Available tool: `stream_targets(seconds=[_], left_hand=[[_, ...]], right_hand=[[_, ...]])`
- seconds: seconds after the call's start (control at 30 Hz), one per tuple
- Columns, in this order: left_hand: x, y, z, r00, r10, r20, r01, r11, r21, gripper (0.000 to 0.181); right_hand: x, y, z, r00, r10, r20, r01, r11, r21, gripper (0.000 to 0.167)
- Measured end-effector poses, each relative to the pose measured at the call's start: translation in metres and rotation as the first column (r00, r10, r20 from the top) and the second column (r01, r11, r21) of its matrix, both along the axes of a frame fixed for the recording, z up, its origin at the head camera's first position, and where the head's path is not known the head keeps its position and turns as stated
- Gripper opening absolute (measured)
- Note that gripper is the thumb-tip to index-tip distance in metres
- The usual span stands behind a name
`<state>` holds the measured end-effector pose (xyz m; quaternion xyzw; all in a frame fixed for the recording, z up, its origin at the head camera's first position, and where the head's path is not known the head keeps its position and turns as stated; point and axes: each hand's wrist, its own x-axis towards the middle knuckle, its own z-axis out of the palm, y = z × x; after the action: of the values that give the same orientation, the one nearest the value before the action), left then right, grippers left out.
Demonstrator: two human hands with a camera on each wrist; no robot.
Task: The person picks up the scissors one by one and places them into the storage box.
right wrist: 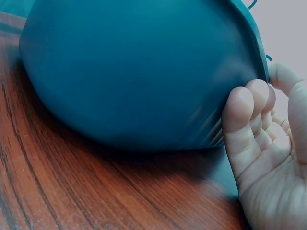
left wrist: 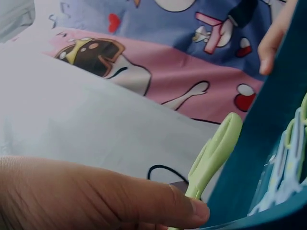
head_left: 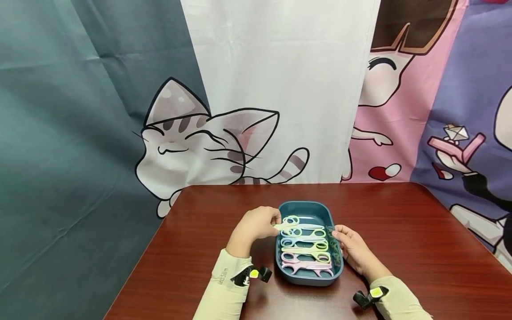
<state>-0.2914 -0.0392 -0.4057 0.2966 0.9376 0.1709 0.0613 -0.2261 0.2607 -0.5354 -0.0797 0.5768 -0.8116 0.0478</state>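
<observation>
My left hand point(head_left: 258, 222) pinches light green scissors point(left wrist: 213, 153) by the blade end, between thumb and fingers. The handles stick out past the thumb, above the left side of a deep blue-green tray point(head_left: 309, 281). Inside the tray several pastel scissors point(head_left: 306, 257), pink, green and blue, lie crosswise in a row. On the tray's right side my right hand point(head_left: 356, 249) grips the rim, its thumb over the edge. In the right wrist view its fingertips point(right wrist: 238, 108) press the outer wall.
The tray stands on a reddish-brown wooden table point(head_left: 200, 249). Behind the table hangs a cloth backdrop point(head_left: 280, 66) with cartoon figures. Each wrist wears a small black camera point(head_left: 366, 298).
</observation>
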Motion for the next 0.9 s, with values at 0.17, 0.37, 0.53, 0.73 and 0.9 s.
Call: stream_targets(seconds=[0.17,0.37,0.53,0.73,0.9], left_hand=[[-0.001,0.011,-0.008,0.999,-0.034,-0.028,0.033,0.998,-0.045,0.016],[-0.008,0.029,-0.012,0.992,-0.086,-0.094,0.077,0.992,-0.097,0.013],[-0.014,0.048,-0.008,0.981,-0.118,-0.152,0.091,0.981,-0.173,0.011],[-0.021,0.071,-0.010,0.979,-0.138,-0.151,0.098,0.964,-0.249,0.012],[-0.023,0.084,-0.014,0.979,-0.148,-0.139,0.106,0.957,-0.270,0.015]], right_hand=[[0.000,-0.001,0.000,1.000,-0.006,0.009,0.006,1.000,0.002,0.008],[0.000,-0.001,0.000,1.000,0.000,0.003,0.000,1.000,-0.006,0.009],[0.000,0.000,-0.001,1.000,-0.015,-0.004,0.015,1.000,-0.005,0.009],[-0.001,0.000,-0.001,1.000,-0.030,0.010,0.030,1.000,-0.003,0.009],[-0.001,-0.001,0.000,0.999,-0.031,0.021,0.031,1.000,0.001,0.010]])
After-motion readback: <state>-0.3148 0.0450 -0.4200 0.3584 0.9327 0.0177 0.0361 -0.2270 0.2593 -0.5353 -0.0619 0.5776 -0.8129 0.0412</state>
